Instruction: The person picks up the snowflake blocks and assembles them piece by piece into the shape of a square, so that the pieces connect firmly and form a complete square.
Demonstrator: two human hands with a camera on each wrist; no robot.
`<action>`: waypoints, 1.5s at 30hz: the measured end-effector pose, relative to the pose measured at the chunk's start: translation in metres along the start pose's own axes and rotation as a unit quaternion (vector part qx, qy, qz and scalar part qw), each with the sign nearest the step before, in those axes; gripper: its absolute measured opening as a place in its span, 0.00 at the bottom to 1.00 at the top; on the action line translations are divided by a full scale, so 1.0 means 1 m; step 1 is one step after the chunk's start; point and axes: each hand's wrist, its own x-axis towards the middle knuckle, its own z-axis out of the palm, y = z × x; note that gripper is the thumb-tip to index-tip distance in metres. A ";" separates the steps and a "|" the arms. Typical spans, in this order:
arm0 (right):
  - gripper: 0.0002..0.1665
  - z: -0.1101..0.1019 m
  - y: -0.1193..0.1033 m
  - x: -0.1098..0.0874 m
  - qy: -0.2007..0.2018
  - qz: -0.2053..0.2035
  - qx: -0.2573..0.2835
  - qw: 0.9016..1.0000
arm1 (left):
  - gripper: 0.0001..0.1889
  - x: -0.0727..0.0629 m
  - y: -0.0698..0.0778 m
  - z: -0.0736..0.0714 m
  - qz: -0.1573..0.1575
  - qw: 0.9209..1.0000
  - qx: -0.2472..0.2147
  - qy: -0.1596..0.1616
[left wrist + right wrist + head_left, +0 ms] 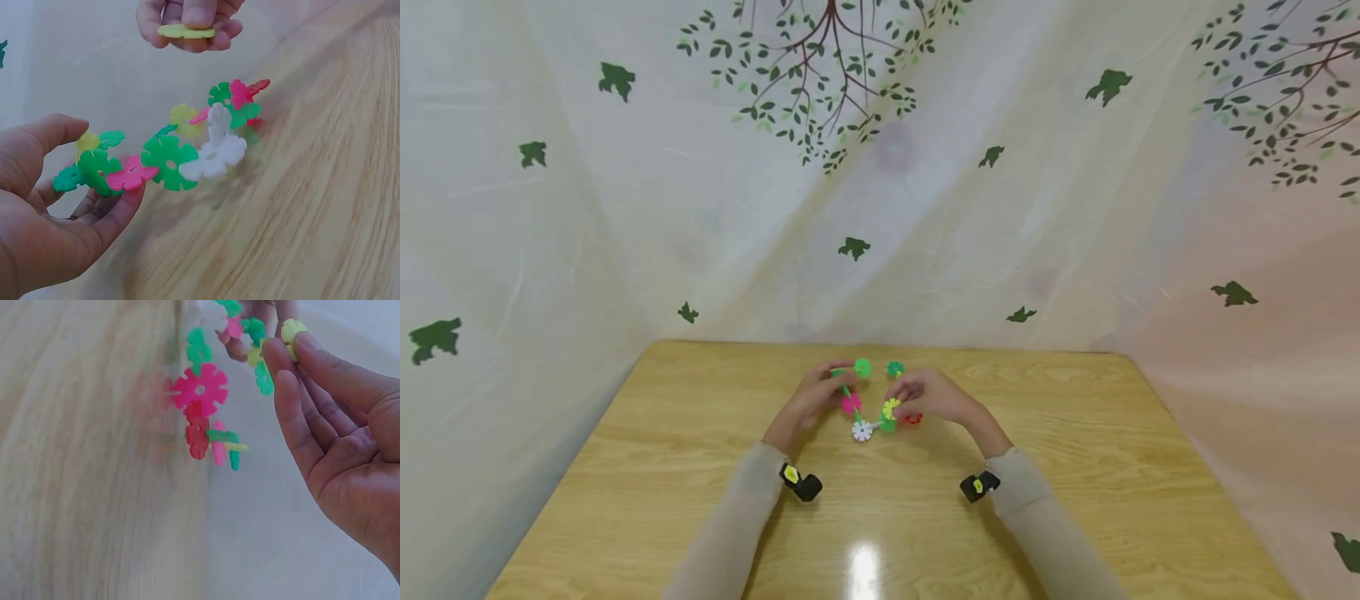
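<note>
My left hand (815, 396) holds one end of a chain of interlocking flower-shaped plastic discs (169, 150), its fingers curled beneath and the thumb over the top. Along that end run green discs, a pink disc (132, 177) and a white disc (215, 159). The chain bends round into a curve and continues to red and pink discs (200, 389) at its other arm. Between thumb and fingertips, my right hand (936, 398) pinches a single yellow disc (292, 329). In the left wrist view this yellow disc is apart from the chain, above it.
A wooden table (865, 492) lies under both hands. Behind it hangs a pale curtain (925, 208) printed with branches and green leaf-like shapes. Small black cameras sit on both wrists, the left camera (806, 486) and the right camera (976, 487).
</note>
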 end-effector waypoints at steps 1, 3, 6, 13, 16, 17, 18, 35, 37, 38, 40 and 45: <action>0.10 -0.002 0.002 0.000 0.007 0.001 0.005 1.000 | 0.23 0.000 0.000 0.001 0.001 1.000 -0.003 -0.002; 0.12 -0.006 0.005 0.001 0.021 0.000 0.022 1.000 | 0.23 0.000 0.001 0.003 0.001 1.000 -0.005 -0.004; 0.13 -0.011 0.010 0.002 0.040 -0.006 0.053 0.998 | 0.22 0.001 0.000 0.005 0.001 1.000 -0.001 -0.012; 0.12 -0.015 0.015 0.008 0.086 -0.019 0.091 0.992 | 0.20 0.002 0.001 0.009 0.018 1.000 0.019 -0.011; 0.11 -0.015 0.019 0.010 0.103 -0.015 0.099 0.990 | 0.20 0.001 0.001 0.012 0.029 0.999 0.039 -0.015; 0.12 -0.015 0.020 0.010 0.107 -0.014 0.103 0.989 | 0.19 0.000 0.001 0.013 0.030 0.998 0.047 -0.015; 0.12 -0.015 0.021 0.011 0.112 -0.014 0.107 0.988 | 0.19 -0.001 0.001 0.013 0.031 0.998 0.055 -0.016; 0.10 -0.007 0.022 0.016 0.196 -0.029 0.076 0.977 | 0.19 -0.004 0.005 0.021 0.066 0.992 0.095 -0.044; 0.09 -0.005 0.024 0.015 0.201 -0.029 0.066 0.977 | 0.19 -0.005 0.003 0.022 0.067 0.992 0.094 -0.042; 0.08 -0.005 0.025 0.014 0.203 -0.030 0.063 0.977 | 0.19 -0.005 0.002 0.023 0.066 0.993 0.092 -0.040; 0.07 -0.003 0.026 0.014 0.208 -0.034 0.056 0.976 | 0.19 -0.005 0.002 0.024 0.062 0.994 0.082 -0.038; 0.05 -0.001 0.028 0.015 0.221 -0.046 0.046 0.973 | 0.20 -0.005 0.003 0.026 0.058 0.996 0.058 -0.034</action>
